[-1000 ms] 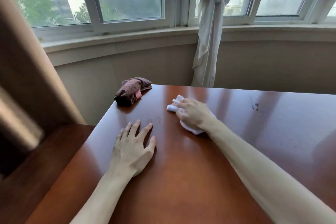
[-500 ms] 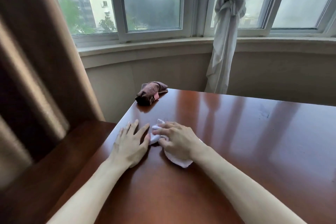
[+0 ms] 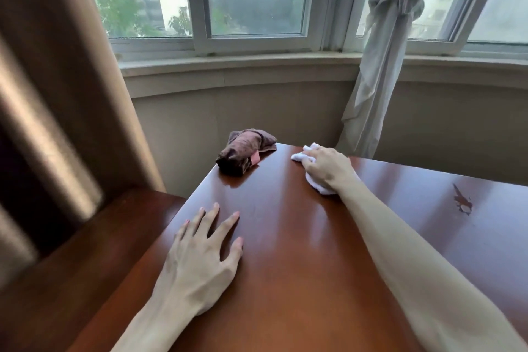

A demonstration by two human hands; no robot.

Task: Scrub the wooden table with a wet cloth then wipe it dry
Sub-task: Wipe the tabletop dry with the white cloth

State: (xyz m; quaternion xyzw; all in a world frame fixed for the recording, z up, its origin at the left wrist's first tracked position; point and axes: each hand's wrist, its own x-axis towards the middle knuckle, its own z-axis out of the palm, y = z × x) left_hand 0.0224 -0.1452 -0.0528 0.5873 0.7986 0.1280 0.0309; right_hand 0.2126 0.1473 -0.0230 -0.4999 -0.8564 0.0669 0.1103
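Observation:
The glossy reddish-brown wooden table (image 3: 285, 280) fills the lower part of the view. My right hand (image 3: 327, 167) presses a crumpled white cloth (image 3: 303, 155) flat against the tabletop near its far edge, arm stretched out. My left hand (image 3: 200, 260) rests flat on the table near the left edge, fingers spread, holding nothing. A rolled dark brown cloth (image 3: 243, 156) with a pink tag lies at the far left corner, a short way left of the white cloth.
A chipped, worn spot (image 3: 461, 203) marks the tabletop at the right. A lower wooden surface (image 3: 85, 251) adjoins the table's left side. A brown curtain (image 3: 51, 80) hangs at left, a knotted grey curtain (image 3: 383, 66) at the window behind.
My right hand has slid the white cloth from beside my left hand away to the table's far edge. My left hand stays flat on the table.

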